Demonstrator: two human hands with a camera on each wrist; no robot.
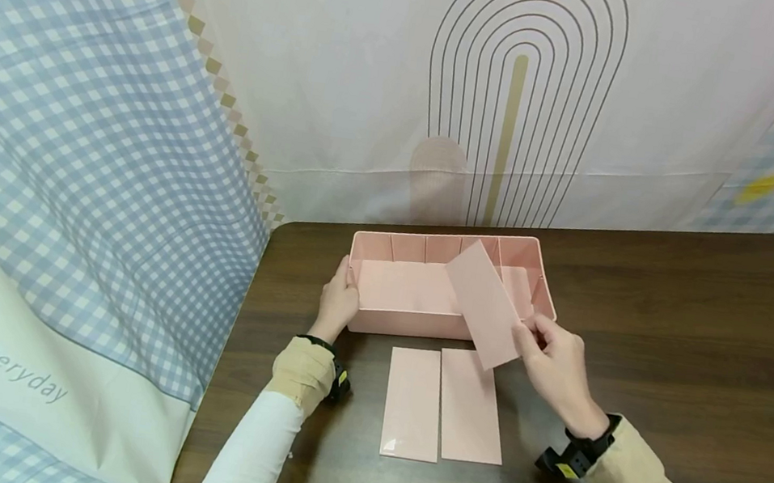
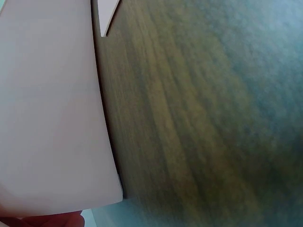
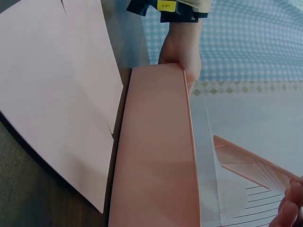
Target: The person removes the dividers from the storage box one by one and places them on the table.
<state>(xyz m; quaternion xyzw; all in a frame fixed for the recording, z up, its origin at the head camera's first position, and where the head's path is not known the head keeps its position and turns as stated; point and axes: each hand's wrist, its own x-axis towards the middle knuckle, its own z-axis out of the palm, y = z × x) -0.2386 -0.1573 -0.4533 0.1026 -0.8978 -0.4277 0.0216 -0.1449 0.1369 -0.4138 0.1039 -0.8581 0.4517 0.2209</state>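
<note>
Your left hand [image 1: 338, 300] grips the left end of the pale pink, rectangular open-topped box [image 1: 405, 325], which sits near the back edge of the dark brown wood-grain table [image 1: 697, 339]. Your right hand [image 1: 557, 366] pinches a thin, flat pink rectangular panel [image 1: 485, 303] by its lower right edge, between thumb and fingers, close to the box's front right corner. You hold that panel tilted, its upper end over the box's interior and its lower end out past the front wall. Just in front of the box, two more thin pink rectangular panels, a left one [image 1: 414, 404] and a right one [image 1: 471, 408], lie flat side by side, slightly askew to each other. Behind the table hangs a white cloth printed with thin brown arches [image 1: 348, 89]; to your left is blue-and-white checked fabric [image 1: 145, 185].
</note>
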